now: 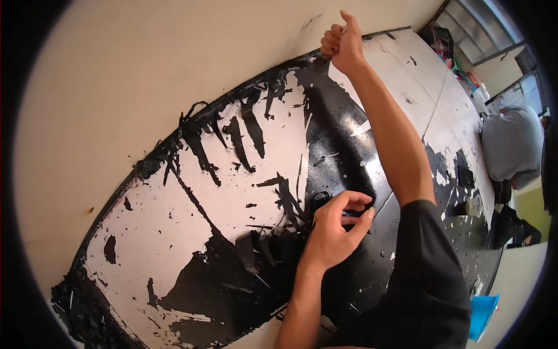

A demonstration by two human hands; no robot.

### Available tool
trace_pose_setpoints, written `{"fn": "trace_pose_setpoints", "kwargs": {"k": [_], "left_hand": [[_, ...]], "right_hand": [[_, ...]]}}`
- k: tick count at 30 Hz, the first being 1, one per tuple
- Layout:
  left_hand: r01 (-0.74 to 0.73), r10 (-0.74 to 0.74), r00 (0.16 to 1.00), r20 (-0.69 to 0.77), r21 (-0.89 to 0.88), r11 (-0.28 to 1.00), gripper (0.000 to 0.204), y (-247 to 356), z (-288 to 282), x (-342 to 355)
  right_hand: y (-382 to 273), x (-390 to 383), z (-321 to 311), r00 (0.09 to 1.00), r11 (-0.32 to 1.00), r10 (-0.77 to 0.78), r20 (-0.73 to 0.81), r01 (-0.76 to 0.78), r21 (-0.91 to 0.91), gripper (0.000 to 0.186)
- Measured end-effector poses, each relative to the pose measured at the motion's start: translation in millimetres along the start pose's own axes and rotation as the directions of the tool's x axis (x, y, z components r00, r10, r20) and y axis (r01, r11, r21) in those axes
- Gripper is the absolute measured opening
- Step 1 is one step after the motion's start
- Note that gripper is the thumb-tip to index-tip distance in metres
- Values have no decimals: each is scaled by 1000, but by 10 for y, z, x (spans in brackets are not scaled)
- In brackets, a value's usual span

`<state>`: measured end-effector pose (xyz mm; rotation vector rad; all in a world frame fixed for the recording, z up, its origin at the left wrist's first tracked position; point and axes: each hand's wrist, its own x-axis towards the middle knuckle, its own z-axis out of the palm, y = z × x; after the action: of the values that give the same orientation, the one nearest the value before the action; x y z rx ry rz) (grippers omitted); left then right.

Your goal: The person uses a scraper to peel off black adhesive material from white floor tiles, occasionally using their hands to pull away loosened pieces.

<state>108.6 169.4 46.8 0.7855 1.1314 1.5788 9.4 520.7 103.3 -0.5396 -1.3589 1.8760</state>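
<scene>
My right hand [343, 43] is closed at the far top edge of the white surface [395, 70], thumb raised, fingers round something small that I cannot make out. My left hand [340, 227] hovers or rests over the glossy black covering [325, 134], fingers curved with a gap between thumb and forefinger. Partly behind it lies a small dark looped thing [319, 199]. Torn black strips and flakes [250, 134] lie along the wall-side edge and across the white areas.
A cream wall [116, 70] borders the surface. At right are a person in grey [511, 142], a dark flat rectangular thing [465, 176], a cup [472, 206] and a blue plastic container [482, 317]. Assorted clutter [459, 70] stands at the far end below windows.
</scene>
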Motion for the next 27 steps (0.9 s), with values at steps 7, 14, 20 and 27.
{"fn": "trace_pose_setpoints", "kwargs": {"k": [7,14,20,27], "left_hand": [[-6,7,1000,-18,44,999,24,0,-74,-10],[-7,8,1000,-20,39,999,24,-6,-57,11],[8,-8,999,-46,8,1000,21,48,-83,9],[-10,9,999,34,19,1000,20,36,-39,41]], "right_hand": [[459,129,218,956,995,-51,-290,26,-91,51],[598,279,161,885,925,-226,-407,64,-374,30],[639,327,154,843,914,-142,-519,-90,-395,42],[929,310,-54,835,672,-364,-413,-72,-737,41]]}}
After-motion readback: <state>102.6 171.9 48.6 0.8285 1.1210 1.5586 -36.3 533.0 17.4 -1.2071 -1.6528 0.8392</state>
